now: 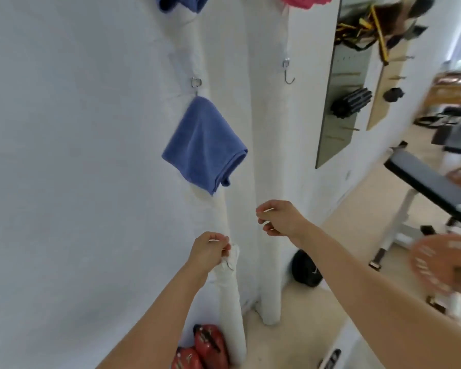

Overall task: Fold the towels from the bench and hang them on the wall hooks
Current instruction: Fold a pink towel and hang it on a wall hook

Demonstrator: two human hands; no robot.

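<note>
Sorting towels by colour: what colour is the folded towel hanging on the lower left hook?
Blue towel, plain, no pattern; seen in the head view.
</note>
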